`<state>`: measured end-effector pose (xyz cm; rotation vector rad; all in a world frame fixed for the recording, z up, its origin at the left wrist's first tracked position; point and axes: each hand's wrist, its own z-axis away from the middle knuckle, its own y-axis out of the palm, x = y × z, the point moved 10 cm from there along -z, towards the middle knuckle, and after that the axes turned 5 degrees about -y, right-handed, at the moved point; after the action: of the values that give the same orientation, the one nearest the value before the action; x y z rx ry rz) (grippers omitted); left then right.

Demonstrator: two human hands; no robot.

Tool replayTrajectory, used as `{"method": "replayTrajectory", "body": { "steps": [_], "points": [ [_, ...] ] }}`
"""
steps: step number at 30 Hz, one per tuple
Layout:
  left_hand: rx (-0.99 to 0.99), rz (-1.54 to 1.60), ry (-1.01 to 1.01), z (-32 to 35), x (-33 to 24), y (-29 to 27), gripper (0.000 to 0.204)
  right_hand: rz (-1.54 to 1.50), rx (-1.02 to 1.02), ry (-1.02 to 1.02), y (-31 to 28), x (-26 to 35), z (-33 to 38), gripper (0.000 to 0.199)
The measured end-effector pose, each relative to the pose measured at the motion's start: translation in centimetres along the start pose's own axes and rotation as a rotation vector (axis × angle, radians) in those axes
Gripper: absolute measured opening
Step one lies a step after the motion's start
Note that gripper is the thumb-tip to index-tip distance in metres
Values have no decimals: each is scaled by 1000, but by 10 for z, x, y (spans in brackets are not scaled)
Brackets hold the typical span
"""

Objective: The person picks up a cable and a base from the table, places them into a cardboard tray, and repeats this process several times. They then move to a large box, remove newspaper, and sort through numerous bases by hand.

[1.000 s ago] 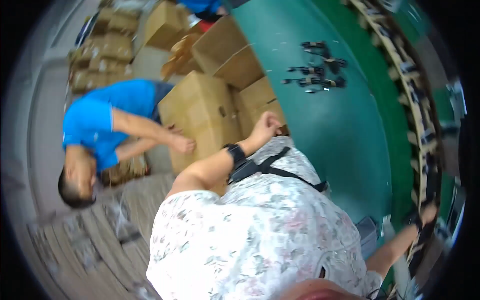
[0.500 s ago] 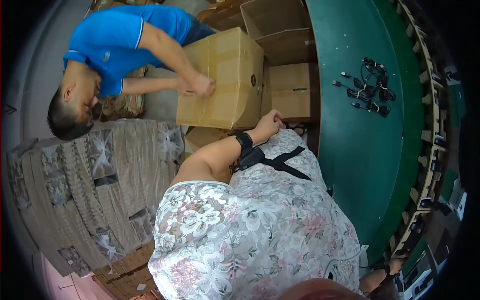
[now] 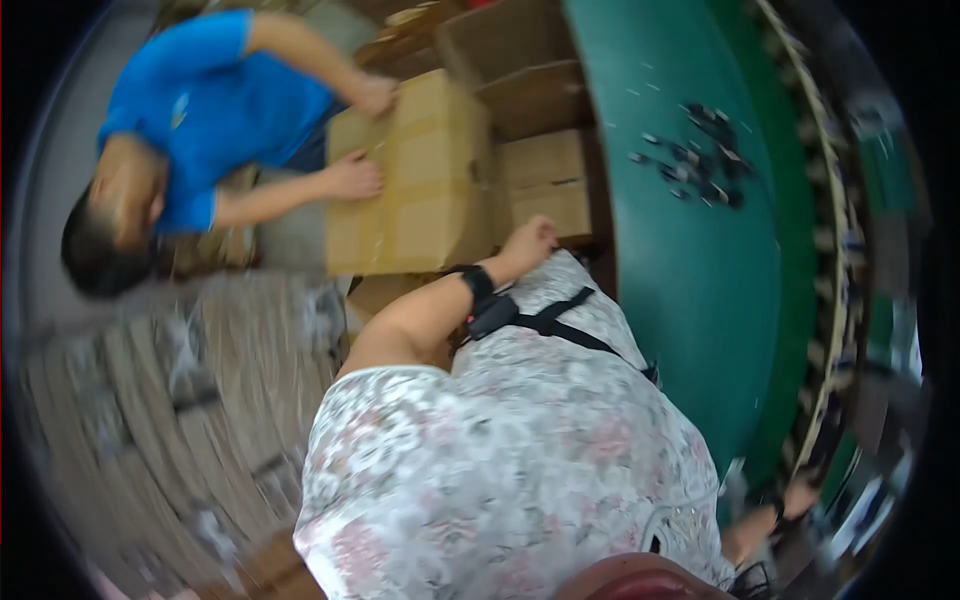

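My left hand (image 3: pixel 531 242) hangs in front of my waist, its fingers loosely curled with nothing seen in them. It is just right of the near corner of a large taped cardboard box (image 3: pixel 415 215); I cannot tell whether they touch. My right hand (image 3: pixel 799 497) is far off at the lower right, beside the edge of a green work surface (image 3: pixel 690 330); blur hides its fingers. A co-worker in a blue shirt (image 3: pixel 215 105) has one hand (image 3: pixel 354 177) on the box's side and the other (image 3: pixel 376 96) at its far edge.
Open cardboard boxes (image 3: pixel 530 95) stand behind the taped one. Several black coiled cables (image 3: pixel 705 160) lie on the green surface. A rail with evenly spaced holders (image 3: pixel 835 250) runs along the right. Plastic-wrapped cardboard stacks (image 3: pixel 240 350) fill the left side.
The view has shifted and blurred. The co-worker's hands, close together on the box top before, have moved apart to its side and far edge. My left hand stays before my waist.
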<state>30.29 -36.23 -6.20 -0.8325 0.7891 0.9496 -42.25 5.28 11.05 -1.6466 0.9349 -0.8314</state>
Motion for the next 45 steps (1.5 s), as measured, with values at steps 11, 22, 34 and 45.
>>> {"method": "replayTrajectory", "body": {
  "steps": [11, 22, 34, 45],
  "points": [
    [553, -157, 112, -12, -73, 129, 20, -284, -22, -158, 14, 170, 286, 44],
    [966, -434, 257, 48, -121, 281, 19, 91, 260, 382, -6, 56, 312, 66],
    [1253, -787, 347, 158, -71, 449, 45, -157, 490, 475, 73, 83, 313, 79],
    [1362, -247, -558, 156, -22, 454, 44, -34, 223, 331, 53, 143, 287, 76]
  ]
}}
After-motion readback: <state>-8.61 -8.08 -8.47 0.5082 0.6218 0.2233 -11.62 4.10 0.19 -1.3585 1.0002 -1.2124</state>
